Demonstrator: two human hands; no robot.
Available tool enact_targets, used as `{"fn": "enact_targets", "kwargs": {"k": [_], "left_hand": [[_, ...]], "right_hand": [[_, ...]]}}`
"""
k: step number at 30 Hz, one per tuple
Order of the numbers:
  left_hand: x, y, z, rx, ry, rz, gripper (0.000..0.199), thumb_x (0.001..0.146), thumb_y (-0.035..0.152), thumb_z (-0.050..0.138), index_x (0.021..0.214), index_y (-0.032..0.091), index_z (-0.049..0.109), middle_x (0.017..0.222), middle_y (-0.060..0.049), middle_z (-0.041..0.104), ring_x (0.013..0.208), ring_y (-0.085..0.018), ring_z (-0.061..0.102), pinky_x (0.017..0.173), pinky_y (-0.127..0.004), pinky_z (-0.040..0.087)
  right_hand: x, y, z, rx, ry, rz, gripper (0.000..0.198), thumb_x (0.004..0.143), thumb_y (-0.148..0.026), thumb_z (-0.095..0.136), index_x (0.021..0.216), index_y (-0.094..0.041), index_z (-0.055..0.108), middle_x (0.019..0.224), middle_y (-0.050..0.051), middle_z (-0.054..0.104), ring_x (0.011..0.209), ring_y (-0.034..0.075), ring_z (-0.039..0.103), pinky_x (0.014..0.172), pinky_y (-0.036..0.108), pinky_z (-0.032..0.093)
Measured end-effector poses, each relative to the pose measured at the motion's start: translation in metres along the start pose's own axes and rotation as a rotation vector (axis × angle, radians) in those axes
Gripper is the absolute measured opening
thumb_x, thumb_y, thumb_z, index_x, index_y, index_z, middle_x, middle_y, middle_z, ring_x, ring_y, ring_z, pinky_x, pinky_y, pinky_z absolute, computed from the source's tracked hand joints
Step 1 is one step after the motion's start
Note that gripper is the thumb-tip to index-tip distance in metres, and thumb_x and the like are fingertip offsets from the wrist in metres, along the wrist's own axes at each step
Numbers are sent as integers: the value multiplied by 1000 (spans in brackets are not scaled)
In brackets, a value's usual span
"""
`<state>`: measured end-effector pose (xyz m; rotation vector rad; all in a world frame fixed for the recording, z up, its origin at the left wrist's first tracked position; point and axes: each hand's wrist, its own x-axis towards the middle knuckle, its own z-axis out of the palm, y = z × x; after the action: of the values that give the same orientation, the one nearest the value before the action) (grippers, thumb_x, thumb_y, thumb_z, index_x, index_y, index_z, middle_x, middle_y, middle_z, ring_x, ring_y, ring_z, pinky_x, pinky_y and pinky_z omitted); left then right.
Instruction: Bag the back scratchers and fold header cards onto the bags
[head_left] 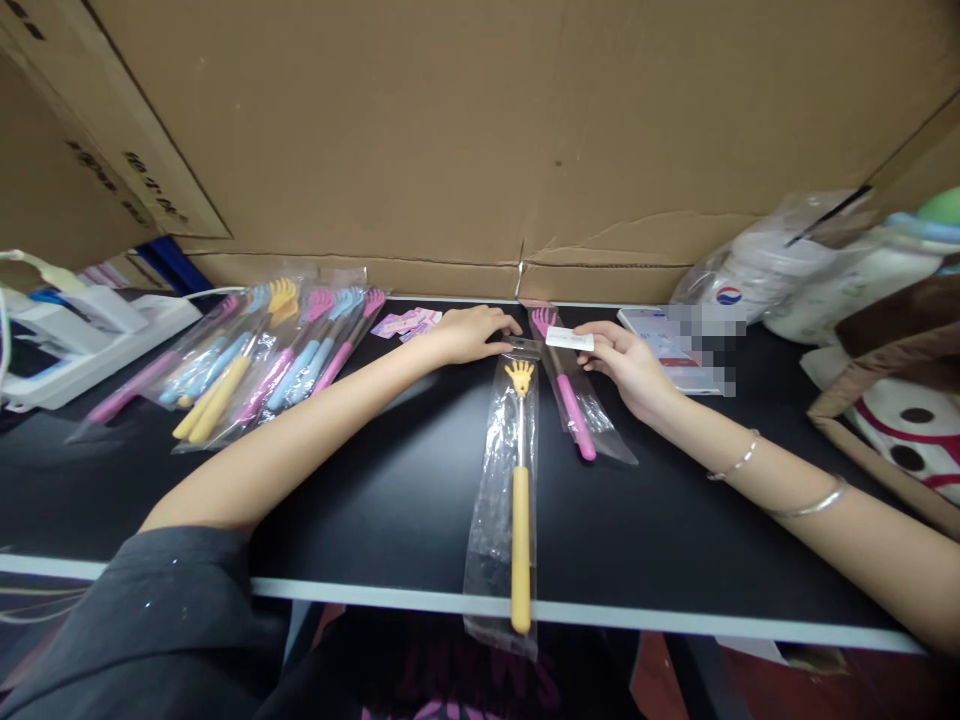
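Observation:
My right hand (pixel 626 365) pinches a small white label (pixel 570 338) between thumb and fingers. The label is above a pink back scratcher (pixel 574 415), which lies slanted in a clear plastic sleeve. My left hand (pixel 472 334) rests with thumb and index finger apart, the thumb at the top edge of another clear plastic sleeve (pixel 491 510). Inside that sleeve is a yellow back scratcher (pixel 520 540) with a hand-shaped head and a metal shaft. Its handle end reaches over the front edge of the table.
Several bagged back scratchers in pink, blue and yellow (pixel 292 365) lie at the left, near a white power strip (pixel 105 345). Small printed cards (pixel 409 322) lie behind my left forearm. A phone (pixel 652 345), a bagged cup (pixel 772 270) and a brown bag (pixel 885 350) are at the right. Cardboard (pixel 450 130) walls the back.

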<state>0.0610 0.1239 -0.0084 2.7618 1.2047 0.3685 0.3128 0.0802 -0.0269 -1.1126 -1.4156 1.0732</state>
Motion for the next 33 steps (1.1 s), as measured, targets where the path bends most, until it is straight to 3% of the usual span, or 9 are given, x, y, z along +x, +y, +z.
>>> {"fn": "enact_targets", "kwargs": {"k": [4, 10, 17, 24, 33], "left_hand": [[5, -3, 4, -68, 35, -40, 23, 89, 32, 62, 109, 24, 68, 107, -3, 67, 100, -20, 59, 80, -26, 42], [-1, -5, 17, -193, 184, -54, 12, 89, 28, 61, 96, 21, 69, 92, -3, 67, 94, -20, 58, 76, -27, 38], [4, -13, 27, -535, 370, -109, 24, 95, 37, 50, 91, 16, 62, 87, -4, 69, 78, -15, 61, 75, -26, 43], [8, -12, 38, -818, 371, -117, 23, 96, 35, 47, 99, 15, 57, 82, -5, 71, 76, -15, 68, 73, -25, 49], [5, -11, 38, -928, 371, -140, 24, 99, 31, 42, 112, 16, 55, 78, -4, 72, 76, -18, 70, 75, -29, 52]], "right_hand": [[-1, 1, 1, 6, -21, -9, 25, 64, -32, 74, 85, -20, 67, 72, -3, 63, 64, 10, 57, 59, 24, 43], [-1, 3, 1, -41, -32, -43, 27, 68, -37, 72, 89, -20, 66, 75, -1, 65, 66, 13, 59, 60, 27, 45], [0, 1, -1, -33, -42, -14, 43, 67, -54, 77, 89, -22, 60, 81, 1, 68, 66, 12, 57, 61, 27, 46], [-3, -2, 3, -54, -58, -24, 44, 72, -61, 73, 76, -21, 57, 59, -5, 53, 57, 10, 49, 60, 26, 41], [4, 1, 9, -95, -63, -101, 45, 74, -64, 71, 78, -22, 56, 47, -10, 42, 46, 9, 35, 52, 27, 28]]}}
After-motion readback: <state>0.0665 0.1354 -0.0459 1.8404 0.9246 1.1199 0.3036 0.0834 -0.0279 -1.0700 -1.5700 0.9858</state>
